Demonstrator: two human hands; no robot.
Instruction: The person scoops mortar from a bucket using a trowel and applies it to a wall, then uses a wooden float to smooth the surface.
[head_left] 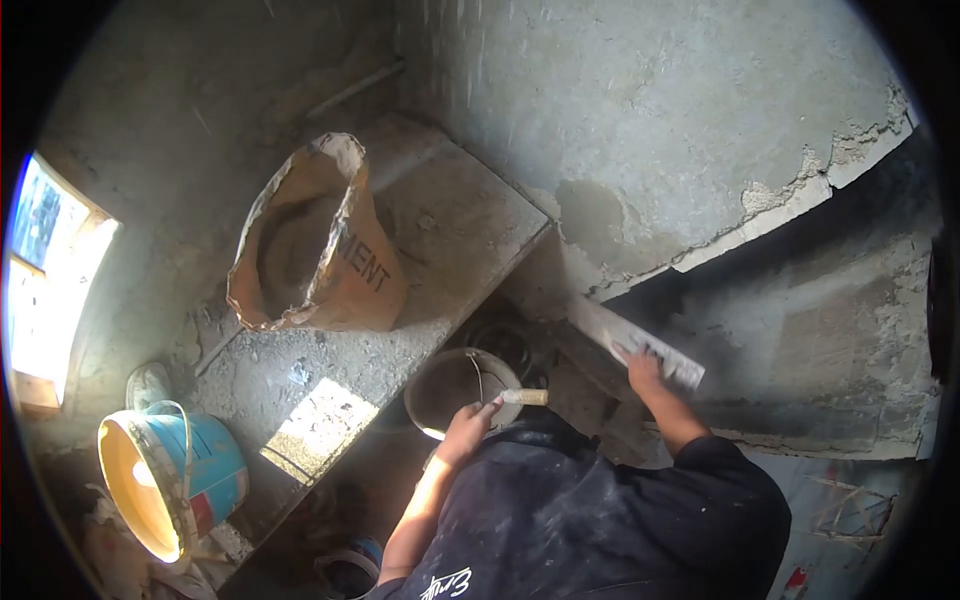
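My left hand (468, 432) is closed around a trowel by its pale wooden handle (528, 397), which sticks out to the right; its blade is hard to make out. Just beyond that hand stands a round bucket (413, 398) with a dark inside and a thin wire-like line across it. My right hand (645, 372) grips a long flat plastering float (605, 327) from behind. The float is tilted, its far end close to the lower edge of the plastered wall (700, 130). A damp dark patch (592, 222) shows on the wall above it.
An opened paper cement bag (375, 270) stands on a dusty slab (470, 215) at left. A blue paint bucket (215, 465) lies tipped at lower left, near a bright window (55, 290). A dark recess (840, 270) with a rough broken edge opens at right.
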